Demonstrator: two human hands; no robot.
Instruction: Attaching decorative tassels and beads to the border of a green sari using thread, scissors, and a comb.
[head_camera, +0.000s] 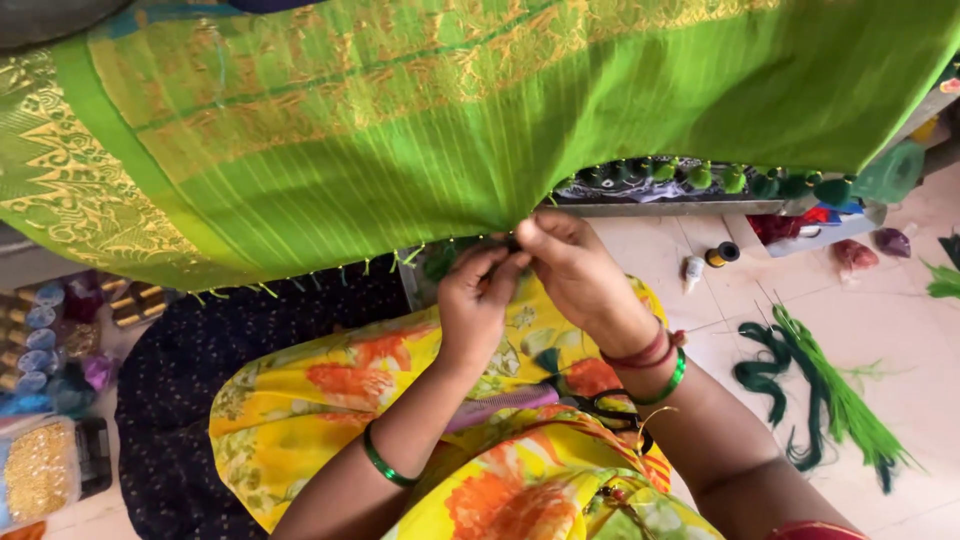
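Both hands, left hand (478, 300) and right hand (570, 265), pinch the green cloth's (420, 150) fringed hem mid-edge (tassels (700, 178) hang finished at right, plain threads left).

sheeny green woven cloth (400, 150) with metallic gold brocade, glossy green bangle (385, 462), smooth pale floor tiles (900, 330)

Loose bundle of green threads (830, 395) sprawled on the pale tiled floor (900, 320) at right, black-handled scissors (610, 410) lower middle, clear plastic box of gold beads (40, 468) lower left, small black-and-yellow thread spool (723, 254) right of centre.
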